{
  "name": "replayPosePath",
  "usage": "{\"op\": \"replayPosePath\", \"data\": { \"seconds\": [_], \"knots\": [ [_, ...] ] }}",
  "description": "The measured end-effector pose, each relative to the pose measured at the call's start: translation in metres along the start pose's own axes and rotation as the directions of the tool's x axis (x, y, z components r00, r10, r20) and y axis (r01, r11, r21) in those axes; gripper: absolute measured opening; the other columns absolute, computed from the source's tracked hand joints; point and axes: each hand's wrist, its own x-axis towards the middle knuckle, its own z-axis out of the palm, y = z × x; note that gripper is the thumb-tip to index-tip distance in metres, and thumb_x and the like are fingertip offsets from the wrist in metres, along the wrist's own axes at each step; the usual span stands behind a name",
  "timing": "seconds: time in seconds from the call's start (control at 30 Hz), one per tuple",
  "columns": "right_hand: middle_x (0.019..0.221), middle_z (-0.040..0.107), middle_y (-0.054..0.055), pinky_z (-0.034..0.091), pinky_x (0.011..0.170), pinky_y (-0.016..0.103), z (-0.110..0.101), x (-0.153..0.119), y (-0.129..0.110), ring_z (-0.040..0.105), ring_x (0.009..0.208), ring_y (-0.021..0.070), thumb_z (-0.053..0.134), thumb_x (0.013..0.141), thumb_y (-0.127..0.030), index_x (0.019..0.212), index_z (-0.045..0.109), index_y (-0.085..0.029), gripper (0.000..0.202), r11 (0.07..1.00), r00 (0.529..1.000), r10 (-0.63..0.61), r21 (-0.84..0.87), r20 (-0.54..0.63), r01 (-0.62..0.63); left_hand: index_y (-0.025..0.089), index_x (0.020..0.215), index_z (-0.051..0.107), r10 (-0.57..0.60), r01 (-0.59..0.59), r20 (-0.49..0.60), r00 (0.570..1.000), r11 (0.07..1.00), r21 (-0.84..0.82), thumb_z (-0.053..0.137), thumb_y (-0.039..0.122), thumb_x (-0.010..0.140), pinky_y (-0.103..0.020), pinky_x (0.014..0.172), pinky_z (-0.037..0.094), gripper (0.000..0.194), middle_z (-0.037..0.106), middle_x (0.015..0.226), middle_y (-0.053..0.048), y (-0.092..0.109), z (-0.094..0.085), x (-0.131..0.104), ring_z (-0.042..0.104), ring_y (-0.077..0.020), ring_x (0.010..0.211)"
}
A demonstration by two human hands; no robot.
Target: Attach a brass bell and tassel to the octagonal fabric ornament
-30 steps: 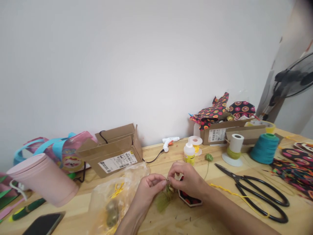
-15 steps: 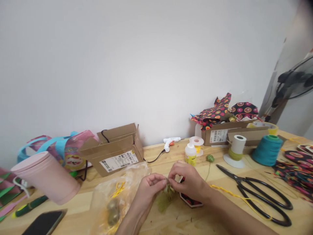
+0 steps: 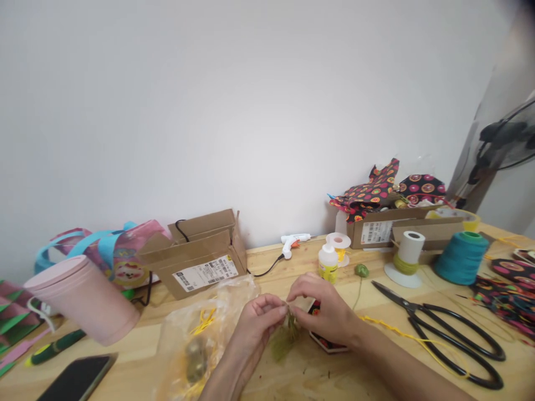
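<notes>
My left hand (image 3: 261,320) and my right hand (image 3: 320,306) meet above the wooden table (image 3: 309,384). Both pinch the top of a green thread tassel (image 3: 284,340), whose loose strands hang below the fingertips. What exactly lies between the fingertips is too small to make out. Partly behind my right hand lies a dark patterned hexagonal piece (image 3: 328,341) with a pale edge. A yellow twisted cord (image 3: 387,327) runs from near my right wrist to the black scissors (image 3: 447,328). Left of my left hand is a clear plastic bag (image 3: 225,301) with yellow cords and gold-coloured round items.
Behind stand a cardboard box (image 3: 200,264), a white glue gun (image 3: 290,244), a yellow-labelled bottle (image 3: 328,264) and a green thread ball (image 3: 361,270). Thread spools (image 3: 462,259) and a fabric-filled box (image 3: 371,233) are at right. A pink cup (image 3: 87,301) and phone (image 3: 77,379) lie left.
The whole view has shifted slightly, so the table items appear a little further right. My fingertips have moved only slightly around the tassel's top.
</notes>
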Motion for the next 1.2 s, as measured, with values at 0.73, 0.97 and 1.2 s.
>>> {"op": "replayPosePath", "data": {
  "seconds": [0.73,0.97,1.2],
  "knots": [
    [0.052,0.056,-0.001,0.039,0.046,0.019,0.016,-0.004,0.011,0.048,0.046,0.0087,0.049,0.071,-0.023,0.063,0.061,-0.013,0.017,0.785,0.867,0.466,0.370,0.174,-0.497,0.016,0.078,0.064,0.400,-0.333,-0.081,0.913,0.844,0.420,0.068,0.020,0.060,-0.021,0.063,0.047,0.019,0.066,0.069,-0.001,-0.010,-0.003,0.008,0.061,-0.0142,0.067],
    [0.062,0.063,0.001,0.042,0.052,0.020,0.017,-0.002,0.008,0.053,0.055,0.0110,0.053,0.067,-0.019,0.070,0.064,-0.014,0.013,0.864,0.907,0.415,0.279,0.075,-0.419,0.015,0.075,0.063,0.364,-0.303,-0.101,0.926,0.874,0.380,0.070,0.022,0.058,-0.022,0.058,0.047,0.019,0.067,0.064,-0.002,-0.012,-0.004,0.008,0.062,-0.0160,0.062],
    [0.061,0.064,0.001,0.040,0.050,0.020,0.015,-0.003,0.007,0.053,0.054,0.0112,0.053,0.069,-0.022,0.071,0.067,-0.015,0.015,0.877,0.907,0.412,0.235,0.082,-0.419,0.017,0.073,0.064,0.392,-0.316,-0.091,0.915,0.840,0.440,0.069,0.022,0.060,-0.020,0.059,0.046,0.015,0.068,0.066,-0.001,-0.012,-0.005,0.006,0.062,-0.0144,0.062]
  ]
}}
